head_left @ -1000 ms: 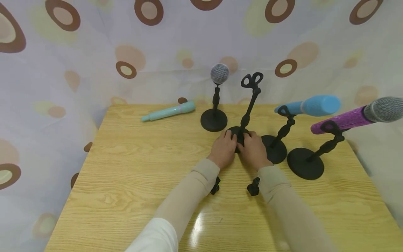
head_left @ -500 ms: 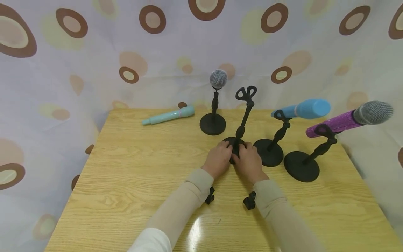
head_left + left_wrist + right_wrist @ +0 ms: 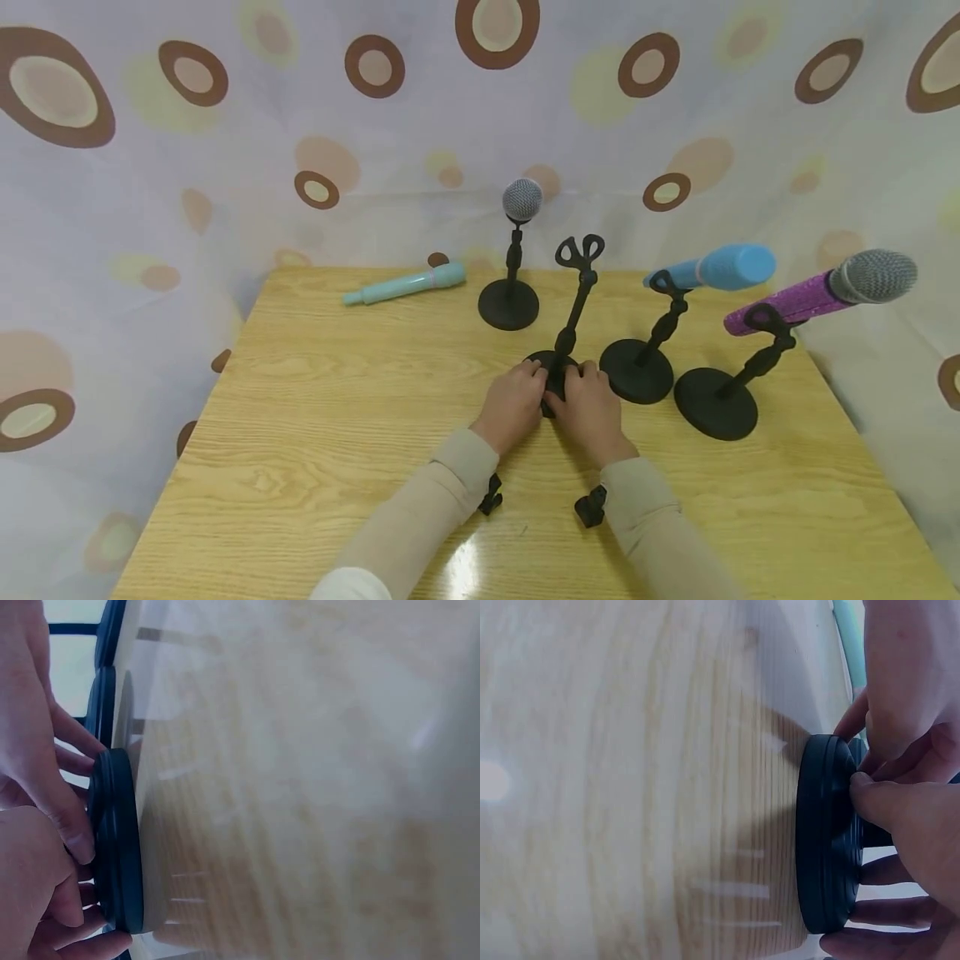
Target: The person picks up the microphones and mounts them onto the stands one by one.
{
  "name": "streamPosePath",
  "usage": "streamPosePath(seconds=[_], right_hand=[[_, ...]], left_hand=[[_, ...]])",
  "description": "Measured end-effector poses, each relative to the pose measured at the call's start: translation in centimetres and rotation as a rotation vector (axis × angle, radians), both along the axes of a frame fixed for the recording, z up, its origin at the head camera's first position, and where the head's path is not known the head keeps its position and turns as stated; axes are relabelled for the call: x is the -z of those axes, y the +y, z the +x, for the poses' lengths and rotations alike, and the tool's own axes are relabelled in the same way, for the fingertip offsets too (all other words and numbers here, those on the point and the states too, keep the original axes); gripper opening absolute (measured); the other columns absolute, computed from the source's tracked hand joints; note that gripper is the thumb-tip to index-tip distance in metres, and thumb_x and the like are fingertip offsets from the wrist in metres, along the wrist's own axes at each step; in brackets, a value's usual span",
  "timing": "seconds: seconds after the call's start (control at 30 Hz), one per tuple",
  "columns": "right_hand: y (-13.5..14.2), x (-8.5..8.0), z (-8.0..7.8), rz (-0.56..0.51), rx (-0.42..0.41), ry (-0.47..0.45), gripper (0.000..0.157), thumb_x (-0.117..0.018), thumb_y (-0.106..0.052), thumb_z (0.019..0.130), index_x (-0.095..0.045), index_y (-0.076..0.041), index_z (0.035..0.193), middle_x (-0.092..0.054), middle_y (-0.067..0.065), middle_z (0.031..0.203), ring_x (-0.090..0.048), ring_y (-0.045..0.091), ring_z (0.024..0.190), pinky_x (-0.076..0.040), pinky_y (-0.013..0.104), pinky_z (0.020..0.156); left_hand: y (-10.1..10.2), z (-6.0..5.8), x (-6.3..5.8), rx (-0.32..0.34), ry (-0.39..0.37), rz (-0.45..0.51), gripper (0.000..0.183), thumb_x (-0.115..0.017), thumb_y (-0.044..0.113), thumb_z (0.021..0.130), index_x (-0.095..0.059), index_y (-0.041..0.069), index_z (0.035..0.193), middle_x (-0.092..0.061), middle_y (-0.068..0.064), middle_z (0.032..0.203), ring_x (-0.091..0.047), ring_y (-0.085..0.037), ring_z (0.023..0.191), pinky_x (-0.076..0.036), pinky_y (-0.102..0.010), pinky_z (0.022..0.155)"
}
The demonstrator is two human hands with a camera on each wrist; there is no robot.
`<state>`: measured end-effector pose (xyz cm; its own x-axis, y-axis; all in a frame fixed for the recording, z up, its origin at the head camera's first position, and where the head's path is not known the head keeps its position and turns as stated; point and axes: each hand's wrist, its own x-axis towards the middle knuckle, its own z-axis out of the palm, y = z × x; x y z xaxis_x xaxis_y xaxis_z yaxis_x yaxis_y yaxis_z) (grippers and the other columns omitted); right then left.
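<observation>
Both hands hold the round black base (image 3: pixel 826 832) of a desktop microphone stand (image 3: pixel 576 312), whose forked clip at the top holds no microphone. My left hand (image 3: pixel 513 407) grips the left side of this base and my right hand (image 3: pixel 592 408) the right side, thumbs near each other at the front. In the left wrist view the base (image 3: pixel 120 840) stands edge-on, low over the wooden tabletop, with fingers curled over its rim. The hands cover much of the base in the head view.
Behind stands a stand with a silver-headed microphone (image 3: pixel 522 200). To the right, two more stands bear a blue microphone (image 3: pixel 731 267) and a purple microphone (image 3: pixel 802 302). A teal microphone (image 3: pixel 405 285) lies at the back left of the wooden table (image 3: pixel 337 400). A patterned curtain (image 3: pixel 420 117) hangs behind.
Both hands have drawn the bare stand toward the person and slightly left, away from the blue microphone's stand. The head view has also tilted up a little.
</observation>
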<state>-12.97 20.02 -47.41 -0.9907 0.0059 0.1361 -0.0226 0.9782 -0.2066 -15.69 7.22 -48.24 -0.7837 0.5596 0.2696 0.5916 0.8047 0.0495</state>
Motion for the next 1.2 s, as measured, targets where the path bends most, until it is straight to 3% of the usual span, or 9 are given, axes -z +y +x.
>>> streamPosePath(seconds=[0.23, 0.5, 1.2], right_hand=[[-0.6, -0.2, 1.4, 0.001, 0.004, 0.000, 0.055, -0.062, -0.042, 0.081, -0.057, 0.004, 0.109, -0.051, 0.024, 0.104, -0.053, 0.036, 0.087, -0.051, 0.048, 0.062], [-1.0, 0.2, 3.1, -0.004, -0.026, 0.057, 0.055, -0.064, -0.044, 0.079, -0.058, 0.003, 0.107, -0.051, 0.021, 0.099, -0.052, 0.032, 0.081, -0.051, 0.043, 0.058], [-1.8, 0.2, 6.7, -0.085, -0.025, 0.010, 0.054, -0.064, -0.049, 0.076, -0.059, -0.005, 0.107, -0.048, 0.014, 0.097, -0.050, 0.026, 0.086, -0.050, 0.039, 0.058]], left_hand=[[-0.3, 0.8, 0.3, -0.018, 0.002, -0.028, 0.036, -0.062, 0.016, 0.080, -0.060, 0.010, 0.115, -0.058, -0.004, 0.116, -0.057, -0.016, 0.106, -0.052, -0.026, 0.080], [-1.4, 2.1, 0.0, 0.005, 0.028, -0.035, 0.034, -0.065, 0.022, 0.079, -0.064, 0.013, 0.111, -0.062, -0.003, 0.110, -0.063, -0.014, 0.092, -0.053, -0.026, 0.073], [-3.2, 5.9, 0.6, 0.023, 0.086, 0.018, 0.030, -0.063, 0.022, 0.080, -0.066, 0.012, 0.109, -0.062, -0.003, 0.108, -0.064, -0.013, 0.086, -0.054, -0.024, 0.065]])
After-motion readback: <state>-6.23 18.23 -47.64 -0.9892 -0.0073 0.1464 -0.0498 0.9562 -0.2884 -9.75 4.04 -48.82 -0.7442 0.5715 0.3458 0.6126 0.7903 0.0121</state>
